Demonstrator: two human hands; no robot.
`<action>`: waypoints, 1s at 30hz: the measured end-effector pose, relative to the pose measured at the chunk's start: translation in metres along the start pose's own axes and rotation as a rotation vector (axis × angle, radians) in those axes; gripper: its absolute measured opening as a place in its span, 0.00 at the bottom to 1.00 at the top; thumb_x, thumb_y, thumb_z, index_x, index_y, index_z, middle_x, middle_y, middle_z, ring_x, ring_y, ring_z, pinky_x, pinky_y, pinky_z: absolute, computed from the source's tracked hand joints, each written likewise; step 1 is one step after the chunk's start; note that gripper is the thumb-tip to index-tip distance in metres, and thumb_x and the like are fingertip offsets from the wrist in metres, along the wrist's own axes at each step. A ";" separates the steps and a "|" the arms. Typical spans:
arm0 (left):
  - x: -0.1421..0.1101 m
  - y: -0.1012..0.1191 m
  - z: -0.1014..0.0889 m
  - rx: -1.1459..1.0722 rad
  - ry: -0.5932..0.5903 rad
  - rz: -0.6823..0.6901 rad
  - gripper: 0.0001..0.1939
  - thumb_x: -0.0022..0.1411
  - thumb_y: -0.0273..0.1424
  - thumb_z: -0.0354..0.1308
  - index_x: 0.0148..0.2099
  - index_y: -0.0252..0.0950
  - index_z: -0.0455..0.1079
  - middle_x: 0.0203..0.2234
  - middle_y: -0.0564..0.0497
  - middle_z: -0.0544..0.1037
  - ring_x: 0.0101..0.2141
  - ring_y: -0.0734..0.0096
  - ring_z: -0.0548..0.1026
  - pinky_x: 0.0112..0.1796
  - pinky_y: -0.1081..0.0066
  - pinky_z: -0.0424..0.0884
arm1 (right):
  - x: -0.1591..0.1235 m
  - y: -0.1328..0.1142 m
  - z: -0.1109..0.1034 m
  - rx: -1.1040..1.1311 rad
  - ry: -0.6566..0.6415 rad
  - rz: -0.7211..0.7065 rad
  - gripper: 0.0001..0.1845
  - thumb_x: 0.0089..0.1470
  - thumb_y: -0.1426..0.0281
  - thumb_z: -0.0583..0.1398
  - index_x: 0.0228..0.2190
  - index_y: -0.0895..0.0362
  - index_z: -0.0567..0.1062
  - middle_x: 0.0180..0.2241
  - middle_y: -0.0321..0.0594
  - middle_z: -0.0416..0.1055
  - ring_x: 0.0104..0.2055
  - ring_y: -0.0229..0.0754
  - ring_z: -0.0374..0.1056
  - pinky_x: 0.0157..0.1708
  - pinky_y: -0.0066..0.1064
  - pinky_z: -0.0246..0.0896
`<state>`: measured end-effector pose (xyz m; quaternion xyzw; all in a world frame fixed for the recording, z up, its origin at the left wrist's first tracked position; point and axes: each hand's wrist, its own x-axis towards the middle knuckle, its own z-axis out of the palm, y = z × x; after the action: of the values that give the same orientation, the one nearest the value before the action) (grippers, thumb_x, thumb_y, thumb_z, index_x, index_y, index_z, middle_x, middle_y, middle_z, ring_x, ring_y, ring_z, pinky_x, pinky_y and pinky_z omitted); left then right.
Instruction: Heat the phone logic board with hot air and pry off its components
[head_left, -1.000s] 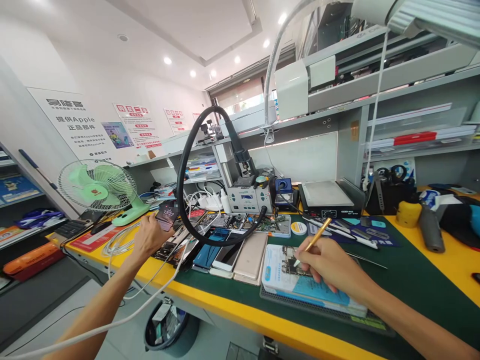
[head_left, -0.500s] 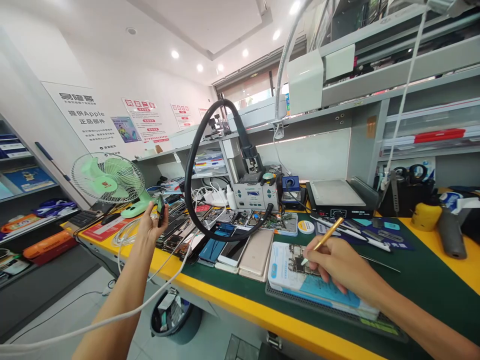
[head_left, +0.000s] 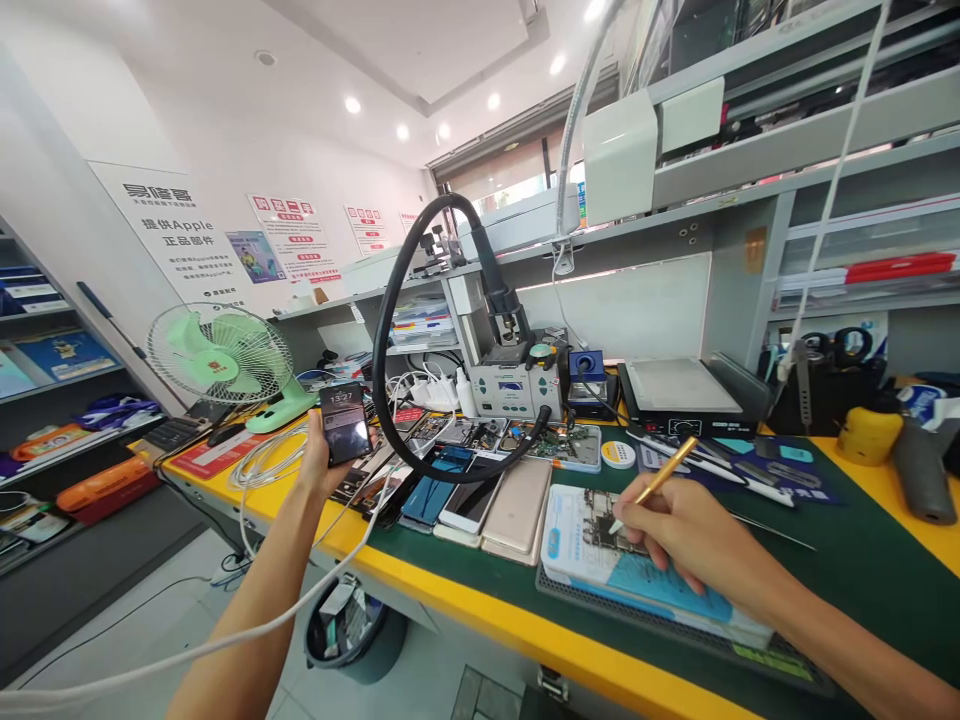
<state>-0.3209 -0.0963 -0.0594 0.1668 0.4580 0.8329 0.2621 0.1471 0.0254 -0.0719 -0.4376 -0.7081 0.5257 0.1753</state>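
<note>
My left hand (head_left: 322, 462) is closed around a smartphone (head_left: 345, 425), held upright over the left part of the bench with its lit screen facing me and the time on it. In my right hand (head_left: 671, 525) is a slim gold-handled tool (head_left: 664, 470) with a pale tip; whether it is a brush or a blade I cannot tell. Its tip meets a phone circuit board (head_left: 600, 518), which lies on a white and blue box (head_left: 570, 550). My fingers hide the board's right end. Under the box is a dark mesh mat (head_left: 559, 592).
Several phones (head_left: 517, 510) lie left of the box. Behind stand a hot air station (head_left: 506, 390) with a looping black hose (head_left: 380, 350) and a flat heating plate (head_left: 682, 385). A green fan (head_left: 217, 355) stands far left. A white cable (head_left: 315, 585) crosses in front, above a bin (head_left: 356, 640).
My left hand has turned the smartphone from edge-on to screen towards me, and the screen shows lit. My right hand keeps the tool at the board. The view has shifted slightly.
</note>
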 end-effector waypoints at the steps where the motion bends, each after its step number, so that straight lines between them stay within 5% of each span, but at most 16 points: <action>1: -0.002 0.000 0.000 0.008 -0.019 0.010 0.29 0.72 0.50 0.46 0.56 0.31 0.70 0.41 0.41 0.80 0.36 0.63 0.81 0.36 0.62 0.81 | 0.000 0.000 0.000 0.000 0.000 0.000 0.07 0.61 0.66 0.55 0.34 0.58 0.69 0.25 0.35 0.70 0.14 0.28 0.53 0.09 0.21 0.49; 12: -0.017 0.004 -0.001 0.082 -0.134 0.030 0.31 0.68 0.52 0.48 0.56 0.31 0.72 0.37 0.38 0.82 0.39 0.49 0.82 0.35 0.56 0.81 | 0.001 0.004 0.000 -0.009 -0.002 0.014 0.07 0.61 0.67 0.55 0.35 0.58 0.69 0.25 0.34 0.70 0.13 0.27 0.52 0.09 0.20 0.49; 20: -0.014 0.005 -0.005 0.158 -0.070 0.015 0.21 0.70 0.43 0.55 0.55 0.32 0.70 0.44 0.44 0.78 0.40 0.65 0.78 0.41 0.60 0.78 | 0.001 0.005 0.000 -0.019 -0.004 -0.015 0.09 0.62 0.65 0.54 0.34 0.58 0.69 0.24 0.34 0.68 0.16 0.29 0.56 0.09 0.20 0.49; 30: -0.019 0.003 -0.004 0.288 -0.054 -0.008 0.17 0.69 0.37 0.58 0.54 0.32 0.70 0.44 0.44 0.78 0.39 0.67 0.78 0.39 0.62 0.78 | -0.001 0.001 0.000 -0.030 0.007 -0.005 0.07 0.60 0.68 0.55 0.34 0.58 0.70 0.24 0.33 0.70 0.12 0.26 0.50 0.09 0.21 0.49</action>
<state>-0.3087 -0.1113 -0.0596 0.2233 0.5661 0.7528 0.2510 0.1484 0.0243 -0.0730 -0.4403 -0.7163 0.5131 0.1727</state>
